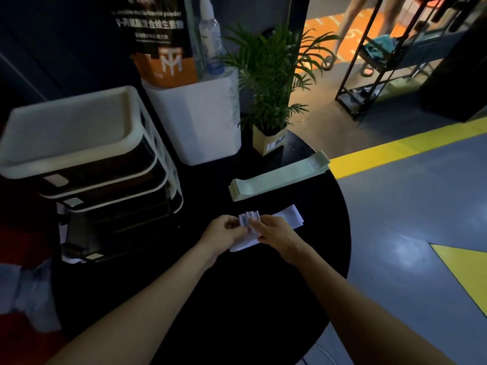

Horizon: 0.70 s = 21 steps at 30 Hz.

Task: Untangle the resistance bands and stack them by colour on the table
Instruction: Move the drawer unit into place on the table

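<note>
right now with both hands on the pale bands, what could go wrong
The green stack overhangs the round table edge at its far end; a nudge could tip it off. The lavender bands held by the left hand and right hand look similar in dim light, so colours may get mixed.

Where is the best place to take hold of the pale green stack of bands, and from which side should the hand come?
Judging from its pose, take the pale green stack at its near end, around the squared edges closest to the hands. It lies flat and long on the black table, and that end is unobstructed. Come from above and the near side, thumb under and fingers over, so the layers stay aligned.
</note>
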### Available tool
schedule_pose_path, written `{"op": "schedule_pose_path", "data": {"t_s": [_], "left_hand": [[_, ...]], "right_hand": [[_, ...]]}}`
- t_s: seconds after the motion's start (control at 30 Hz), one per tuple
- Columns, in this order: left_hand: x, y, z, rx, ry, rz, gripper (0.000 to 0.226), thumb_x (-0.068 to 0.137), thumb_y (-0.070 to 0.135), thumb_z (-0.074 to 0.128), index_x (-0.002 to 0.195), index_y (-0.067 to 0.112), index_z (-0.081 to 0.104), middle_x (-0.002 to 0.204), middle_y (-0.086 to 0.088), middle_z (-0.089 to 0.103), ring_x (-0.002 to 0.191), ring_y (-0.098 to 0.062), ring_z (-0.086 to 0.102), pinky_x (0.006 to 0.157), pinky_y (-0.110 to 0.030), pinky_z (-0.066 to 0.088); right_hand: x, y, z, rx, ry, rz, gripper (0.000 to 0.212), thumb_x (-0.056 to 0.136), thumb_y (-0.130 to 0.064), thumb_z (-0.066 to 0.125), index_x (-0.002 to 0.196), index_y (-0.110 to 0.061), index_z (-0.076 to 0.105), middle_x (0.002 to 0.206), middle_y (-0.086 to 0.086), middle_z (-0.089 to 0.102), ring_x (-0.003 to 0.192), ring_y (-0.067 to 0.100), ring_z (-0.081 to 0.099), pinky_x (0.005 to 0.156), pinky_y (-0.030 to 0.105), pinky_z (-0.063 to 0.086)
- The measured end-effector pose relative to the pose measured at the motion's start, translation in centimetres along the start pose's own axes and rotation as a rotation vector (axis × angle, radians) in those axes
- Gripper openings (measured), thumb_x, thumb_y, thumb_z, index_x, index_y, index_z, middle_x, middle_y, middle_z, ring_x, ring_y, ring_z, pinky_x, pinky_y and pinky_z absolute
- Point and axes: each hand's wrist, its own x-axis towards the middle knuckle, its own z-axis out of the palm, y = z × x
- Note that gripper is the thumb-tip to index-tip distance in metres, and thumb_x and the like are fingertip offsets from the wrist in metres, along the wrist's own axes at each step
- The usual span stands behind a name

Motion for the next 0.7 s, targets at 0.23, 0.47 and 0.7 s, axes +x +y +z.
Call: {"op": "schedule_pose_path", "data": {"t_s": [0.23, 0.47, 0.7], "left_hand": [[1.0, 0.9, 3.0, 0.013, -0.105, -0.001, 0.046, 0.088, -0.018, 0.029, 0.120, 0.004, 0.054, 0.110, -0.009, 0.059, 0.107, -0.021, 0.057, 0.091, -0.027, 0.045], [2.8, -2.4, 3.6, 0.231, 0.169, 0.029, 0.013, 0.089, 0.003, 0.059, 0.100, 0.009, 0.056, 0.099, -0.008, 0.058, 0.098, -0.024, 0.057, 0.089, -0.034, 0.045], [3.6, -4.0, 4.7, 0.299, 0.254, -0.003, 0.022, 0.086, 0.017, 0.067, 0.078, 0.015, 0.046, 0.074, 0.004, 0.048, 0.082, -0.022, 0.052, 0.076, -0.031, 0.041]], "right_hand": [[0.6, 1.0, -2.5, -0.125, 0.167, 0.000, 0.020, 0.085, -0.020, 0.068, 0.081, -0.006, 0.054, 0.067, 0.006, 0.039, 0.060, 0.017, 0.041, 0.056, 0.020, 0.033], [1.1, 2.8, -4.7, -0.360, 0.412, -0.044, 0.041, 0.090, -0.014, 0.058, 0.064, -0.017, 0.026, 0.065, 0.003, 0.026, 0.054, 0.016, 0.027, 0.063, 0.032, 0.027], [1.3, 4.3, -7.3, -0.373, 0.496, -0.043, 0.030, 0.085, -0.019, 0.066, 0.111, -0.010, 0.053, 0.095, 0.003, 0.051, 0.101, 0.023, 0.045, 0.076, 0.032, 0.040]]}}
